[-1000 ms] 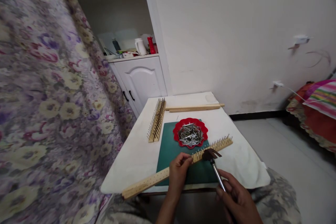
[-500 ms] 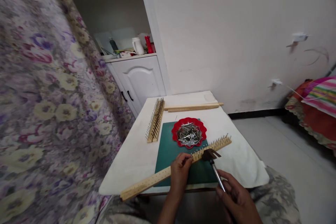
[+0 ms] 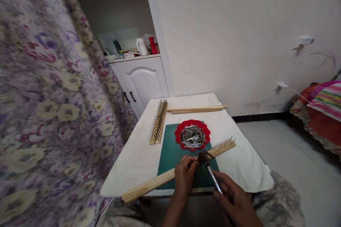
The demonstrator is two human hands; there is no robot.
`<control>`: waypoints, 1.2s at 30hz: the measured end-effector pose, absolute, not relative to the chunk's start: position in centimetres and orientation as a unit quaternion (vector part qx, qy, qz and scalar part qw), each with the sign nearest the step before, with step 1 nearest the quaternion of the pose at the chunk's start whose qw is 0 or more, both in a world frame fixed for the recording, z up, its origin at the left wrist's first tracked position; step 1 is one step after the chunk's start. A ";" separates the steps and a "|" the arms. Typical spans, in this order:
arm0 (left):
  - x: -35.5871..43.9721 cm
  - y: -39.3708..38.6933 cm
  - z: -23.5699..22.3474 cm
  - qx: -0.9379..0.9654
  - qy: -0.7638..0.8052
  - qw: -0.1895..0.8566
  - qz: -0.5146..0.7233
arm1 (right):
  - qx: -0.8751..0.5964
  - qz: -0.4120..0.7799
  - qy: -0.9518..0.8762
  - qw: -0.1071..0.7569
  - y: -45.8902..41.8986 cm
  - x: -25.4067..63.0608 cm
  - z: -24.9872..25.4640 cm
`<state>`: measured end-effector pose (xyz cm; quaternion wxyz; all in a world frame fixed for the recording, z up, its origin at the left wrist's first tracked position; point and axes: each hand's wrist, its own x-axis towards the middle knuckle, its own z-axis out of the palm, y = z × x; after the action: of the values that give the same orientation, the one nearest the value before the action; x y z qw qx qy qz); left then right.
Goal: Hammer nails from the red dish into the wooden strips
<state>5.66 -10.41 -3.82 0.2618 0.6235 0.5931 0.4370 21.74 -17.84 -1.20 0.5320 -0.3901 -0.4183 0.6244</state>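
A long wooden strip (image 3: pixel 149 187) lies slantwise across a green mat (image 3: pixel 173 153), with a row of nails standing along its right half. My left hand (image 3: pixel 184 176) rests on the strip's middle, fingers pinched at the end of the nail row, probably on a nail too small to make out. My right hand (image 3: pixel 234 202) grips the metal handle of a small hammer (image 3: pixel 205 158), whose dark head hovers right beside my left fingertips over the strip.
A red scalloped dish (image 3: pixel 192 135) full of loose nails sits on the mat behind the strip. A second nailed strip (image 3: pixel 158 122) lies at the left of the white table (image 3: pixel 133 159), plain wooden slats (image 3: pixel 195 109) at the back. Flowered curtain left, wall behind, colourful bedding far right.
The hammer head has swung left along the strip, from a short way off to right beside my left fingertips. My left hand stays on the strip.
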 end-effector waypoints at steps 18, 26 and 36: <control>5.6 -10.0 -4.8 0.633 0.606 0.238 0.418 | -0.409 0.538 -0.570 0.467 -16.7 21.6 -1.1; 5.7 -10.1 -4.6 0.632 0.607 0.243 0.416 | -0.407 0.535 -0.577 0.464 -16.6 21.7 -1.1; 5.7 -10.1 -4.7 0.636 0.617 0.221 0.407 | -0.416 0.520 -0.588 0.458 -16.6 21.8 -1.4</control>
<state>5.69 -10.07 -4.73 0.2215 0.6365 0.6169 0.4066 21.77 -16.63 -1.40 0.4581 -0.4160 -0.5885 0.5204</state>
